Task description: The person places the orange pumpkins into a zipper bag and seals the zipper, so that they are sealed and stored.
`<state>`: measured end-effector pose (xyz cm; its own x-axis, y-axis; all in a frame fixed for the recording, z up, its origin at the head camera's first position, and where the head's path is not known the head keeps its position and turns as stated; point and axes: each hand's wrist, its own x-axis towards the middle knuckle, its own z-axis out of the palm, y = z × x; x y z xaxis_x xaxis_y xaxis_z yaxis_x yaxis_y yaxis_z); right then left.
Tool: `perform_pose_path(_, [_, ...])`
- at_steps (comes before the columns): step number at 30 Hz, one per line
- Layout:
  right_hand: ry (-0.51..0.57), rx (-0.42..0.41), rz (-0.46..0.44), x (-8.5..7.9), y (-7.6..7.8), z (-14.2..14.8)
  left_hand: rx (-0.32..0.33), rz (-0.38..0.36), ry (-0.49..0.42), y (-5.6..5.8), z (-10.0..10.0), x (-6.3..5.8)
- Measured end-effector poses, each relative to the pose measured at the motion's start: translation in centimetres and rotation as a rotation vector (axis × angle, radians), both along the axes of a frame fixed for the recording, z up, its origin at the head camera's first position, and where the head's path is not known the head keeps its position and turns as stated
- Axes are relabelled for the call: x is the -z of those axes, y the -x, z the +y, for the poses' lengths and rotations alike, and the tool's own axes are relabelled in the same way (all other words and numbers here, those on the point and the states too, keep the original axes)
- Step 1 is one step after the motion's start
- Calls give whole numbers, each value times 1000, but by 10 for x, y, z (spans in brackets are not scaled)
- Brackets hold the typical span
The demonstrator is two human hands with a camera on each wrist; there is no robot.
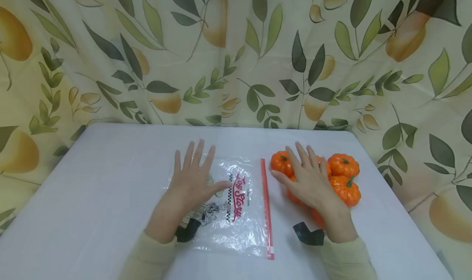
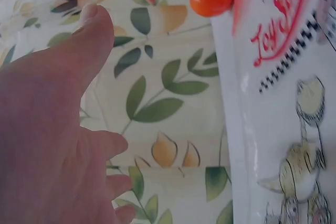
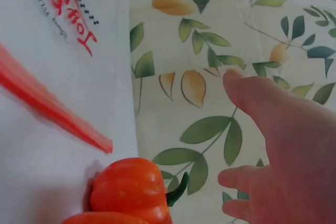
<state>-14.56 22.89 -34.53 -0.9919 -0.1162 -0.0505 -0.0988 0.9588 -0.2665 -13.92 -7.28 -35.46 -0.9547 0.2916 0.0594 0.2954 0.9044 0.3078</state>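
Observation:
My left hand (image 1: pixel 190 184) is held over a clear zip bag (image 1: pixel 250 231), its fingers spread and nothing in them. The bag lies flat, printed with "Toy Story" lettering and cartoon figures, and a red slider strip (image 1: pixel 266 208) runs along its right side. Several small orange pumpkins (image 1: pixel 344 164) sit in a cluster right of the bag. Above them is my right hand (image 1: pixel 309 179), fingers also spread, hiding part of the cluster. The right wrist view shows a pumpkin (image 3: pixel 128 190) close by the strip's end, apart from that hand.
A white table (image 1: pixel 103 190) bears the bag and pumpkins. Behind it hangs a cloth (image 1: pixel 236 67) patterned with leaves and fruit, close to the table's back edge. Black pieces (image 1: pixel 309 234) sit at both wrists.

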Motion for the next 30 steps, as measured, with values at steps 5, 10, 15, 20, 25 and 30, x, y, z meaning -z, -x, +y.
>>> perform_pose_path(5, [35, -31, -24, 1, 8, -5, 58, -14, 27, 0, 18, 1])
perform_pose_path(10, [56, -53, 1, 9, 14, -4, 118, -32, 85, -3, 30, 6])
perform_pose_path(15, [62, -20, 16, 18, 18, -1, 158, -59, 83, -7, 41, 13])
perform_pose_path(20, [68, -9, 54, 23, 23, -2, 238, -32, 108, -13, 55, 20])
perform_pose_path(25, [69, -16, 85, 28, 26, -3, 334, -40, 149, -22, 71, 30])
perform_pose_path(30, [83, -24, 107, 32, 26, -3, 388, -85, 155, -30, 80, 37])
